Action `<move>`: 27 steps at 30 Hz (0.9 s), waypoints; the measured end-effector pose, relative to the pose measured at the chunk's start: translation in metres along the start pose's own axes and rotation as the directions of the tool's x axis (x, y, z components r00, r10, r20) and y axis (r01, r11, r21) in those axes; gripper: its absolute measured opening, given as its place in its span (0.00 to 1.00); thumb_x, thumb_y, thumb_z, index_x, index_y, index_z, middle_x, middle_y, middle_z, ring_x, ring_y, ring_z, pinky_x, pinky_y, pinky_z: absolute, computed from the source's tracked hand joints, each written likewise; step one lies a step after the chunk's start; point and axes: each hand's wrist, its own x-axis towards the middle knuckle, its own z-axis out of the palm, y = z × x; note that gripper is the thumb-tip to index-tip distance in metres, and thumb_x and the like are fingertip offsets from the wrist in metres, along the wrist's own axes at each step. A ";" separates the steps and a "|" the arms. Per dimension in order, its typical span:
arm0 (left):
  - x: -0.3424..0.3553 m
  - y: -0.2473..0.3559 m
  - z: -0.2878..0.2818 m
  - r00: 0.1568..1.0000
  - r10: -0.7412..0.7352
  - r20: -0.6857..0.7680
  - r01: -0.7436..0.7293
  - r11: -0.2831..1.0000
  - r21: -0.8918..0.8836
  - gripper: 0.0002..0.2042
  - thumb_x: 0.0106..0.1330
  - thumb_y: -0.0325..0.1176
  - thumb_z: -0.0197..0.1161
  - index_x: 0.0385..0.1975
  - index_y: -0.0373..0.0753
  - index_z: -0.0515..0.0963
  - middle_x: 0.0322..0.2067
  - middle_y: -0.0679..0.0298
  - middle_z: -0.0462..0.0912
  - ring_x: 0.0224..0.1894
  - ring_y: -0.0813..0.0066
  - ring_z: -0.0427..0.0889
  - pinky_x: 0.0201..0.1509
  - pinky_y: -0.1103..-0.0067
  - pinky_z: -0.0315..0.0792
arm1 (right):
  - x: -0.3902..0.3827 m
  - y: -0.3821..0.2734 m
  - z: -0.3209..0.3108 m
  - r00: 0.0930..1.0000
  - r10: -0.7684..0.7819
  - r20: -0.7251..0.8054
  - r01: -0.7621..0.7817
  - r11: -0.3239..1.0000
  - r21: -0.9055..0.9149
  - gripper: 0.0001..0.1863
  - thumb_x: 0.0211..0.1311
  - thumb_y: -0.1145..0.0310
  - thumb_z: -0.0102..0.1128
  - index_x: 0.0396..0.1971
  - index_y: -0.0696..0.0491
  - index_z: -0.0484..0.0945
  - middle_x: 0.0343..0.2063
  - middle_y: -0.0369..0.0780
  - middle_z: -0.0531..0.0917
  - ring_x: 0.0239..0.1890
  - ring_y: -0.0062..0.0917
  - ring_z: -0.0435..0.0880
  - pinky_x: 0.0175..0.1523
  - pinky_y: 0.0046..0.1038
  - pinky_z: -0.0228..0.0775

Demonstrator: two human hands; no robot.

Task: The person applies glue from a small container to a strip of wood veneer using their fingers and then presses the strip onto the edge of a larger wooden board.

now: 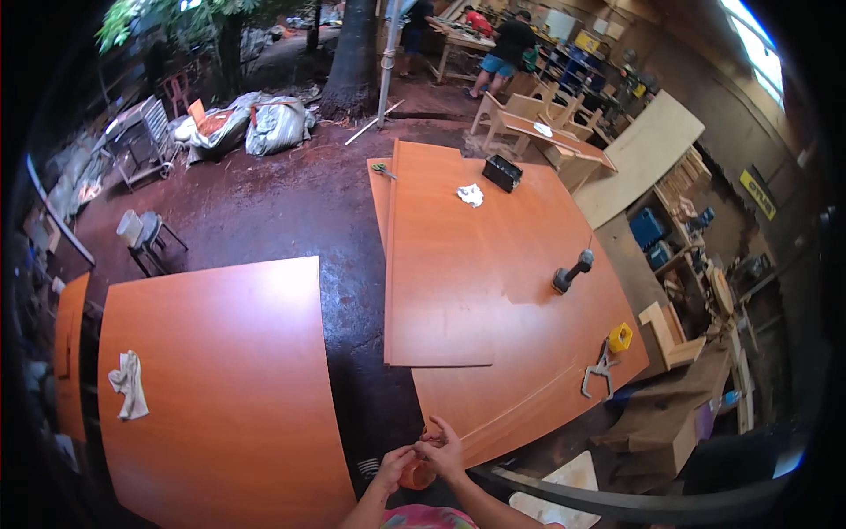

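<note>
Both my hands are together at the bottom middle, near the close edge of a large orange-brown wood panel (pixel 520 406). My left hand (pixel 392 467) has its fingertips pinched, meeting those of my right hand (pixel 442 451). The right fingers are bent inward too, one reaching out further. Whatever small thing they hold is too small to make out. Just below the fingers shows a round orange thing (pixel 417 477), partly hidden by my hands. A locking clamp (pixel 599 377) and a yellow holder (pixel 620 337) lie on the panel to the right, with a cordless drill (pixel 573 271) standing beyond.
A second panel (pixel 220 388) on the left bears a pale cloth (pixel 130 388). Farther off are a black bin (pixel 502 174), a white rag (pixel 471 195) and green-handled scissors (pixel 382 170). A stool (pixel 152 236) stands left; people work at the back.
</note>
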 end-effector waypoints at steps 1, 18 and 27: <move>-0.002 -0.004 -0.008 1.000 0.012 -0.001 -0.012 1.000 -0.017 0.16 0.78 0.34 0.60 0.58 0.32 0.80 0.49 0.60 0.87 0.52 0.72 0.86 0.61 0.76 0.77 | 0.001 0.002 0.006 1.000 -0.003 0.011 0.003 1.000 -0.017 0.42 0.55 0.82 0.73 0.71 0.57 0.66 0.39 0.42 0.82 0.37 0.26 0.88 0.41 0.28 0.85; 0.101 -0.070 -0.104 0.918 0.257 -0.304 -0.374 0.816 -0.440 0.14 0.73 0.40 0.59 0.42 0.35 0.83 0.42 0.59 0.86 0.49 0.69 0.85 0.58 0.72 0.78 | 0.086 0.065 0.034 0.982 -0.061 0.177 0.111 0.951 -0.287 0.39 0.56 0.73 0.77 0.69 0.58 0.70 0.42 0.42 0.86 0.48 0.26 0.85 0.59 0.32 0.76; 0.263 -0.089 -0.223 0.990 0.131 -0.051 -0.137 0.814 -0.565 0.16 0.73 0.43 0.60 0.37 0.35 0.82 0.35 0.62 0.85 0.53 0.65 0.83 0.59 0.67 0.80 | 0.227 0.141 -0.037 0.918 -0.358 0.169 0.380 0.674 -0.633 0.27 0.63 0.76 0.69 0.63 0.59 0.77 0.44 0.41 0.85 0.46 0.25 0.84 0.56 0.29 0.76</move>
